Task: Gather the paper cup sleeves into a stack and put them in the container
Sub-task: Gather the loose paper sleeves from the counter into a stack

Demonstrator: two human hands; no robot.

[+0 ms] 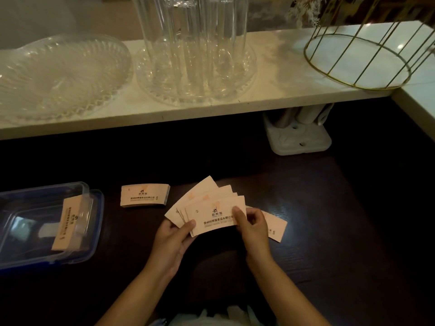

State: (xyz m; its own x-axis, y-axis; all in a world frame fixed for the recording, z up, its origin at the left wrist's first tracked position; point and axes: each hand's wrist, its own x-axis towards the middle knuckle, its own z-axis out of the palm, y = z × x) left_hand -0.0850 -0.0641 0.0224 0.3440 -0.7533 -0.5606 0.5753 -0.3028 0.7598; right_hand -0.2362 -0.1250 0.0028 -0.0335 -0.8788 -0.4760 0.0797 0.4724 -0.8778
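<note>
Both hands hold a fanned bunch of pale paper cup sleeves [213,207] above the dark table. My left hand [173,243] grips the fan's lower left corner, thumb on top. My right hand [253,228] pinches its right edge. One loose sleeve [276,225] lies on the table, partly hidden behind my right hand. A neat stack of sleeves [144,195] lies flat to the left of the fan. The clear plastic container [94,231] with a blue rim stands at the far left; a stack of sleeves [69,223] rests on edge inside it.
A pale stone shelf [270,102] runs along the back. It carries a cut-glass dish [58,74], a glass tray with tall clear glasses [195,55] and a gold wire basket [362,55]. Under the shelf stands a white plastic holder [299,137].
</note>
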